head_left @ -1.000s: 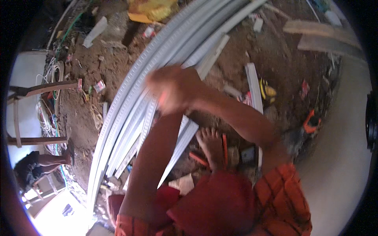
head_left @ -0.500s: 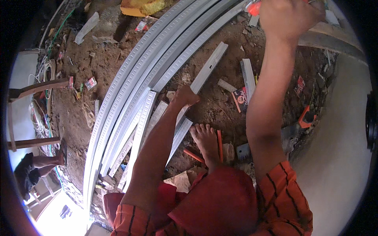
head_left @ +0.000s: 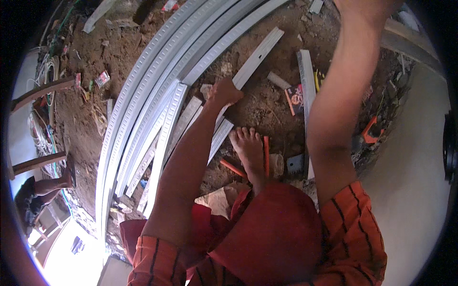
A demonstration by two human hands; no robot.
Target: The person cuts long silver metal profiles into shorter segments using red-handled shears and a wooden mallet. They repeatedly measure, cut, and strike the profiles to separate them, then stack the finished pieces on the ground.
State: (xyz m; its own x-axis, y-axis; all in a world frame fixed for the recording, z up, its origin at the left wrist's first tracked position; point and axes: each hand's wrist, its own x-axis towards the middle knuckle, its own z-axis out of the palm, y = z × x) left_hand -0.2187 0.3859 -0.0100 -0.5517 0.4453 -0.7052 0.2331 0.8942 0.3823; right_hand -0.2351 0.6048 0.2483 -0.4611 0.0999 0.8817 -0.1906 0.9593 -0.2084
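My left hand [head_left: 225,92] is closed round a narrow silver metal channel [head_left: 260,55], which slants up and away to the right. Long ribbed metal profiles [head_left: 148,81] lie in a bundle to its left, their far part curving across the view. At the top right edge is my right hand [head_left: 365,7], mostly cut off, its fingers out of sight; whether it holds anything does not show. Beneath my right forearm lies another pale metal strip [head_left: 307,81], partly covered by the arm.
My bare foot [head_left: 248,148] rests on the dirt between two orange sticks [head_left: 266,157]. A hand saw with an orange handle [head_left: 372,131] lies by the right wall [head_left: 405,190]. At far left are coiled white cables [head_left: 45,138], wooden bars [head_left: 40,163] and another person's legs [head_left: 50,186].
The view has shifted so that the ground things sit slightly differently. My right hand has gone farther past the top edge, and the orange thing near its fingers is out of view. My left hand keeps its hold.
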